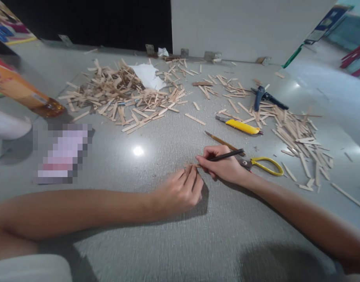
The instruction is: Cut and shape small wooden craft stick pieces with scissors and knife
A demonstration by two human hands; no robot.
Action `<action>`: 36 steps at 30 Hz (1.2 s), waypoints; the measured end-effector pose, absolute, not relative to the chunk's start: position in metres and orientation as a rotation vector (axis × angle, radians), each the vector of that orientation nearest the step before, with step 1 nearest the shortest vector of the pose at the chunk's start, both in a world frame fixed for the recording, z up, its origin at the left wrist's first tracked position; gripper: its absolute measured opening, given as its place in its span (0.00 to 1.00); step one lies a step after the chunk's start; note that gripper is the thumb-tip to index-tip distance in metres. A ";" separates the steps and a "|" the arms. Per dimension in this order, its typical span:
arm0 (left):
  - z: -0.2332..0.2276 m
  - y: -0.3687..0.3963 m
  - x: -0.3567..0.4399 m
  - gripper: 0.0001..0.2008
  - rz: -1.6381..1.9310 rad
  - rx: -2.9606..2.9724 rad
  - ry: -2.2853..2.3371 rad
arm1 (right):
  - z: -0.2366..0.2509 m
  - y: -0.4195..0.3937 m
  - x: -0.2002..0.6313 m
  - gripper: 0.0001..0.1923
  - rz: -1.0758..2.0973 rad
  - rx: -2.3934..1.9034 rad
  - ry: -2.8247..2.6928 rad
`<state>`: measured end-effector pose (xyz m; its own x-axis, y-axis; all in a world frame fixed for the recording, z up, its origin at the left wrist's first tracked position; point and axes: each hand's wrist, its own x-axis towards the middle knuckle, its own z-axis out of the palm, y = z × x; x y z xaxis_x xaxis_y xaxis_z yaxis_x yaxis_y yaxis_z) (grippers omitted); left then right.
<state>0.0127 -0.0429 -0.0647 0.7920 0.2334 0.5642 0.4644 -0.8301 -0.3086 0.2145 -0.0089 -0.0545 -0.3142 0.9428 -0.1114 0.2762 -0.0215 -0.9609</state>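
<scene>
In the middle of the grey table, my left hand (184, 186) rests with its fingers pinched together on something small, mostly hidden by the fingertips. My right hand (222, 164) grips a slim black pen-like tool (231, 154), its tip hidden by the fingers. The two hands almost meet, and tiny wood crumbs lie by the fingertips. Behind my right hand lie a thin brown brush or pencil (219, 140) and a yellow box cutter (241, 126). Yellow-handled scissors or snips (266, 165) sit partly under the right hand.
A heap of thin wooden sticks (109, 94) with white paper (149, 76) lies at the back left. More sticks (297, 133) and a dark blue tool (265, 98) are on the right. A phone-like object (64, 152), blurred out, and an orange-labelled bottle (24, 88) lie left.
</scene>
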 end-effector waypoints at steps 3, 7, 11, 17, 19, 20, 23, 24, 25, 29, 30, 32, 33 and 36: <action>-0.065 -0.043 0.013 0.22 -0.712 -2.536 -0.528 | -0.055 -0.009 0.215 0.27 1.353 -1.292 -1.648; -0.066 -0.043 0.012 0.22 -0.701 -2.533 -0.519 | -0.056 -0.009 0.215 0.25 1.338 -1.305 -1.669; -0.067 -0.043 0.011 0.21 -0.706 -2.543 -0.522 | -0.056 -0.009 0.216 0.24 1.332 -1.313 -1.687; -0.065 -0.043 0.011 0.21 -0.703 -2.553 -0.516 | -0.055 -0.009 0.217 0.24 1.333 -1.315 -1.691; -0.065 -0.043 0.011 0.20 -0.704 -2.551 -0.518 | -0.055 -0.009 0.217 0.24 1.336 -1.314 -1.686; -0.065 -0.043 0.011 0.20 -0.699 -2.553 -0.516 | -0.055 -0.009 0.217 0.24 1.338 -1.314 -1.685; -0.065 -0.043 0.011 0.21 -0.686 -2.555 -0.510 | -0.055 -0.009 0.217 0.25 1.342 -1.314 -1.681; -0.065 -0.043 0.011 0.21 -0.686 -2.555 -0.508 | -0.055 -0.009 0.217 0.25 1.343 -1.315 -1.679; -0.065 -0.043 0.011 0.21 -0.689 -2.554 -0.509 | -0.055 -0.009 0.217 0.25 1.343 -1.317 -1.677; -0.065 -0.043 0.011 0.21 -0.702 -2.552 -0.516 | -0.054 -0.008 0.217 0.25 1.350 -1.321 -1.675; -0.065 -0.043 0.011 0.21 -0.700 -2.550 -0.516 | -0.054 -0.008 0.217 0.24 1.352 -1.323 -1.673; -0.065 -0.043 0.011 0.22 -0.691 -2.549 -0.513 | -0.054 -0.008 0.217 0.24 1.354 -1.328 -1.668; -0.065 -0.043 0.011 0.22 -0.689 -2.548 -0.514 | -0.054 -0.008 0.217 0.24 1.354 -1.330 -1.665; -0.065 -0.043 0.011 0.21 -0.687 -2.554 -0.522 | -0.054 -0.009 0.217 0.24 1.351 -1.335 -1.659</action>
<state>0.0113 -0.0432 -0.0655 0.8050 0.2390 0.5430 0.4590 -0.8308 -0.3147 0.2168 -0.0088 -0.0544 -0.3060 0.9427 -0.1328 0.3209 -0.0292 -0.9467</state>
